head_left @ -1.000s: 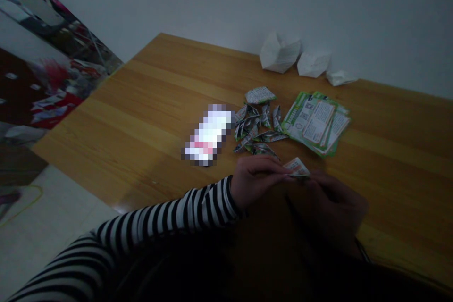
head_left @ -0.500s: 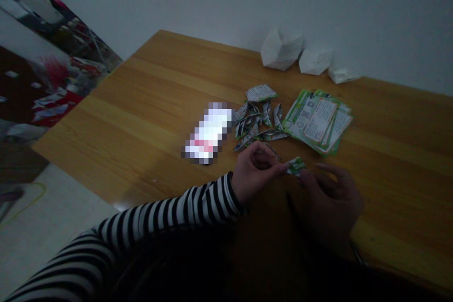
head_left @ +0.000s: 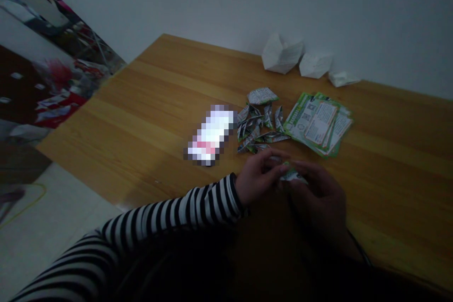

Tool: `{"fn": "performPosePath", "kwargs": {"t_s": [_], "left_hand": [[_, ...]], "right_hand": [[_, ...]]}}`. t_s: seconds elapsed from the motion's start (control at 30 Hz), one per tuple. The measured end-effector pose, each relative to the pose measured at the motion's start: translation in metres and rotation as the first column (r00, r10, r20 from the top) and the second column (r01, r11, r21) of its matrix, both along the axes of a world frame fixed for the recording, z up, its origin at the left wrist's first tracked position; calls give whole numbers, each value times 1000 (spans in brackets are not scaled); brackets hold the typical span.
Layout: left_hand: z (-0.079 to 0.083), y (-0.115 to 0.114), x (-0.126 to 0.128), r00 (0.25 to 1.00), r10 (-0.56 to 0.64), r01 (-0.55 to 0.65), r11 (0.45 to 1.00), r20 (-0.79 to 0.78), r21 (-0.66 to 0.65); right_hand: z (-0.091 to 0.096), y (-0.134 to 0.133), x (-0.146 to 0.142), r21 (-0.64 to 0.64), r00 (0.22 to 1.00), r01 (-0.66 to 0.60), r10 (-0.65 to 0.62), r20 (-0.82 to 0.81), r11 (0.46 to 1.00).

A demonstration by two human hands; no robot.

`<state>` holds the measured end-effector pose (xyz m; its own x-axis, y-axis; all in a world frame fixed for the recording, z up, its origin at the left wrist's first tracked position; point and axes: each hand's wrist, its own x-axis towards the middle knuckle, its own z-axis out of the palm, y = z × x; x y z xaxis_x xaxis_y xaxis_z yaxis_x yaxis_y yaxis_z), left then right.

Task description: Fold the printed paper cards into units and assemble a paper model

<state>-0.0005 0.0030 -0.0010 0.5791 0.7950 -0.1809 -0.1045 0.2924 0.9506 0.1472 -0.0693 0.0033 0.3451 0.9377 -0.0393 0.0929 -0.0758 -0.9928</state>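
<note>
Between my two hands is a small folded piece of green and white printed paper (head_left: 293, 176). My left hand (head_left: 258, 177), in a striped sleeve, pinches its left end between thumb and fingers. My right hand (head_left: 320, 196) closes on its right side, with the fingertips close to those of the left. Just beyond my hands lies a loose pile of folded paper pieces (head_left: 249, 130) with the same print. To the right of that pile are several flat green and white printed sheets (head_left: 314, 120), stacked and slightly fanned.
A lit phone (head_left: 212, 134), its screen blurred out, lies left of the folded pieces on the wooden table (head_left: 141, 104). Along the wall stand white folded paper shapes (head_left: 282, 54). Red and white clutter (head_left: 60, 99) sits beyond the table's left edge.
My right hand has moved left and closed in around the folded paper, which has tilted and shifted slightly. My left hand still pinches it. The view has moved a little.
</note>
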Motion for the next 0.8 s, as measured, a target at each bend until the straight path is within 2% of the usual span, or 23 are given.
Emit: {"fn": "performPosePath", "kwargs": {"t_s": [0.07, 0.1, 0.17, 0.2, 0.23, 0.3, 0.8], "left_hand": [[-1, 1, -2, 996, -10, 25, 982, -84, 185], [-1, 1, -3, 989, -16, 61, 949, -146, 309], [-2, 2, -4, 963, -33, 170, 843, -267, 510], [-2, 2, -5, 950, -48, 223, 797, -309, 561], [-3, 2, -5, 940, -65, 262, 769, -336, 584], [-3, 1, -4, 930, -83, 294, 752, -357, 590], [-1, -2, -2, 937, -128, 307, 748, -326, 589]], "right_hand": [[-2, 1, 4, -19, 1000, -4, 4, 20, 1000], [-4, 2, 6, -30, 999, 23, -22, 46, 999], [-5, 3, 9, -42, 994, 73, -69, 86, 996], [-5, 3, 11, -48, 993, 79, -75, 94, 996], [-5, 4, 12, -56, 993, 70, -64, 100, 996], [-3, 5, 13, -65, 994, 47, -40, 105, 997], [-3, 4, 11, -39, 976, 30, -21, 217, 999]]}}
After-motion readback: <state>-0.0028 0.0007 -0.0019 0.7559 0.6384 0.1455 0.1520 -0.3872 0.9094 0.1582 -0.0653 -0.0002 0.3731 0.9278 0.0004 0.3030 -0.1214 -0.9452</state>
